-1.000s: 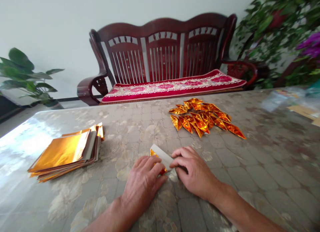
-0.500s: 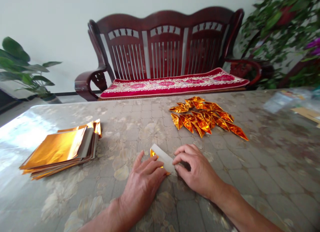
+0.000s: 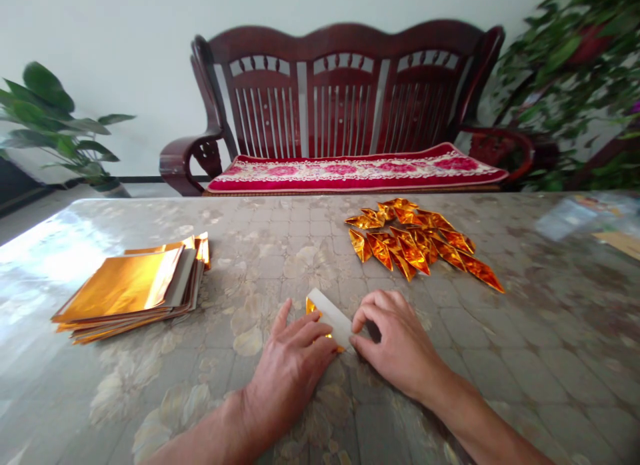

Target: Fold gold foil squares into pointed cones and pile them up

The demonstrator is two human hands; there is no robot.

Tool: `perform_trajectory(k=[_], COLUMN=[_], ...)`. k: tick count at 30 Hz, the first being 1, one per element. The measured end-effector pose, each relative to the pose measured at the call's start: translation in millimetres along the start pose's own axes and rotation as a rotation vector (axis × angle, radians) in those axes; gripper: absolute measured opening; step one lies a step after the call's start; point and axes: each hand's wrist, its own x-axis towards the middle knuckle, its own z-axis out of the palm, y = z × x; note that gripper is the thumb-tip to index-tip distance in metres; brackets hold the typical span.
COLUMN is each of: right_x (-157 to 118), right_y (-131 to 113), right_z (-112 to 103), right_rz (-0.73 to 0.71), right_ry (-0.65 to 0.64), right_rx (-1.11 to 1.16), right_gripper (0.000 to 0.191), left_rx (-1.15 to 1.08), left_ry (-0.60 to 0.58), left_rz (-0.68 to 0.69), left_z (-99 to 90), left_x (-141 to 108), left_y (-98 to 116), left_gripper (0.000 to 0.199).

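On the tabletop [image 3: 500,358], left hand [image 3: 290,378] and right hand [image 3: 400,338] hide foil [image 3: 313,308].

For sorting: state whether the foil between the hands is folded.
Folded: the foil piece forms a narrow strip, pale side up, gold beneath.

The left hand [image 3: 290,378] is pressing a folded gold-foil paper [image 3: 327,316] against the table [image 3: 500,358] while the right hand [image 3: 395,341] is pinching its white edge.

Two hands [image 3: 290,378], one folded foil piece [image 3: 327,317], one foil stack [image 3: 125,288]
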Motion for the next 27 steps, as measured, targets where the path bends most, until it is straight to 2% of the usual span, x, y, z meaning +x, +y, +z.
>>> perform_trajectory(k=[8, 12, 18, 27], right_x=[1.8, 3.7, 3.1, 3.5], right_y=[-0.1, 0.0, 1.2, 3.1], right_z=[-2.7, -2.8, -2.9, -3.2], right_rz=[0.025, 0.027, 0.002, -0.013], right_ry=[-0.035, -0.052, -0.050, -0.059], right_rx=[-0.033, -0.046, -0.062, -0.057], right_gripper=[0.014, 0.015, 0.017, 0.018], left_rx=[-0.026, -0.003, 0.042, 0.071], left_ry=[-0.018, -0.048, -0.031, 0.000], left_rz=[-0.058, -0.132, -0.243, -0.270], left_z=[-1.2, -3.0, -2.5, -0.3], left_x=[1.5, 6.5, 15.5, 20.7], left_y=[1.5, 4.1, 6.6, 6.9], left_gripper=[0.017, 0.018, 0.014, 0.015])
